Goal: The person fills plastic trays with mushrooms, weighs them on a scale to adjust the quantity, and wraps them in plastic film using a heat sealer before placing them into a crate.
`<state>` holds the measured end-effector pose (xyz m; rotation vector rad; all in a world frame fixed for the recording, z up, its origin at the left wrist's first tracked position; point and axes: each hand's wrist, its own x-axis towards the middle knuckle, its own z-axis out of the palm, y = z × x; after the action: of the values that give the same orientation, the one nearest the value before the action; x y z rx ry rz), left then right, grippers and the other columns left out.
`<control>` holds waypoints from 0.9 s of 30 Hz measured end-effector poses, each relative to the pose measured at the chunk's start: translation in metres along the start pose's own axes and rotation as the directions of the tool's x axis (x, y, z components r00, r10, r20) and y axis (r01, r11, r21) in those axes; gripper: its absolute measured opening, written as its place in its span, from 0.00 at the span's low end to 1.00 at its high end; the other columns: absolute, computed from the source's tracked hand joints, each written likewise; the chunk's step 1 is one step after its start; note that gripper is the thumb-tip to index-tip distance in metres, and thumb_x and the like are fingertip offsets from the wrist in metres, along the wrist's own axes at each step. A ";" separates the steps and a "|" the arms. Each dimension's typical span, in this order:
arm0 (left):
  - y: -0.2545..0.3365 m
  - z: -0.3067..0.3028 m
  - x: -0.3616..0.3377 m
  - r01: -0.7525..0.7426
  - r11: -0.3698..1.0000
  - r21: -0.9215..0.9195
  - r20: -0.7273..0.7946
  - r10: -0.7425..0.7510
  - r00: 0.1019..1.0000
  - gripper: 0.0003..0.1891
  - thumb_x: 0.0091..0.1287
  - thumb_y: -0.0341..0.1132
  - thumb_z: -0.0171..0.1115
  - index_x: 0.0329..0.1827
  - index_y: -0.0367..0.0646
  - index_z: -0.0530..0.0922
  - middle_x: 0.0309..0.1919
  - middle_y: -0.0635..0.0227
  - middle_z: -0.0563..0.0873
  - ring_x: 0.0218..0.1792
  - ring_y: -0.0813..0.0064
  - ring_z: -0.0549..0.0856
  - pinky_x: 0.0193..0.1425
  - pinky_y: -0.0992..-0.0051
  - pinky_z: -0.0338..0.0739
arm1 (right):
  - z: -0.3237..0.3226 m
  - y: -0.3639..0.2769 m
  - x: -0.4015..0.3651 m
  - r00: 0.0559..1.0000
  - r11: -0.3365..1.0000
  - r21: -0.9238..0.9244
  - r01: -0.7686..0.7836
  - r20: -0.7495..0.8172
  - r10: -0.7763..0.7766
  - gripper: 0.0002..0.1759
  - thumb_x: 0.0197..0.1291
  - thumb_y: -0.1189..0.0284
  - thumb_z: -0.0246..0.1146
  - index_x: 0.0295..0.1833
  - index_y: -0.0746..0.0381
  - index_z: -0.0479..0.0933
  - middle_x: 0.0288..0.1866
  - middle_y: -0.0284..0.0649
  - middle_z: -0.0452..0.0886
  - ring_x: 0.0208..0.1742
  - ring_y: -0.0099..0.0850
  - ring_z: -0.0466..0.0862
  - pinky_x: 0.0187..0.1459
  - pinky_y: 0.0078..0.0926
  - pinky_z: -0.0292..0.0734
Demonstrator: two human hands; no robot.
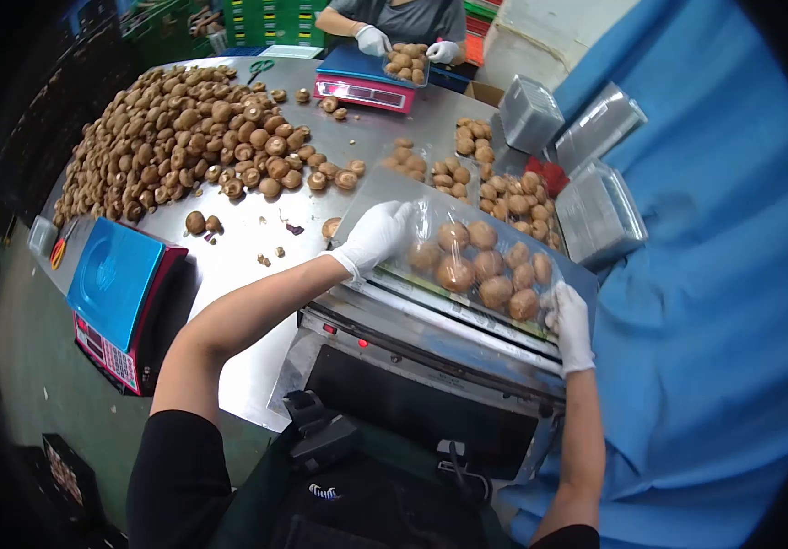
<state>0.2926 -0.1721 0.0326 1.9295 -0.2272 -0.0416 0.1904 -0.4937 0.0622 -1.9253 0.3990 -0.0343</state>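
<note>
Both my hands wear white gloves. Clear plastic film is stretched over a tray of brown mushrooms [488,265] above the wrapping machine [421,357]. At the tray's left end, my left hand [380,236] is closed on the film. My right hand [572,325] grips the tray's right end, its fingers partly hidden by the film and the tray's edge. Behind this tray, more packs of mushrooms [518,203] sit close together.
A big mushroom heap [165,137] covers the table's left part. A blue-topped scale [115,279] stands near left. Stacked clear trays [600,215] stand at right by a blue curtain [705,366]. Across the table, a co-worker's gloved hands [373,40] hold a mushroom tray over another scale [367,90].
</note>
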 end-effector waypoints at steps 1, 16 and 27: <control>0.002 0.005 -0.001 0.040 0.999 0.014 -0.048 -0.039 0.998 0.23 0.70 0.47 0.44 0.41 0.31 0.77 0.32 0.45 0.81 0.36 0.50 0.81 0.42 0.66 0.73 | 0.002 0.002 0.000 0.998 0.999 0.004 0.049 -0.026 -0.049 0.18 0.69 0.61 0.48 0.38 0.63 0.76 0.26 0.33 0.76 0.21 0.16 0.70 0.21 0.16 0.63; 0.009 -0.027 -0.214 0.598 0.791 -0.127 0.388 -0.515 0.764 0.18 0.72 0.44 0.46 0.41 0.36 0.76 0.20 0.70 0.75 0.22 0.81 0.72 0.27 0.79 0.68 | 0.031 0.067 -0.223 0.955 0.916 0.269 -0.297 0.073 0.288 0.18 0.70 0.62 0.47 0.35 0.63 0.72 0.21 0.33 0.73 0.11 0.18 0.66 0.14 0.16 0.60; -0.017 -0.015 -0.216 0.135 0.967 -0.214 -0.123 -0.164 0.979 0.15 0.72 0.39 0.48 0.35 0.37 0.75 0.23 0.70 0.75 0.27 0.81 0.70 0.33 0.77 0.67 | 0.037 0.089 -0.204 0.867 0.976 -0.216 -0.015 -0.490 -0.095 0.17 0.66 0.66 0.55 0.26 0.65 0.69 0.18 0.35 0.68 0.20 0.24 0.65 0.24 0.26 0.61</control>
<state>0.0851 -0.1136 0.0054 1.7325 0.0176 -0.0292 -0.0174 -0.4303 0.0005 -2.1271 0.7317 -0.5487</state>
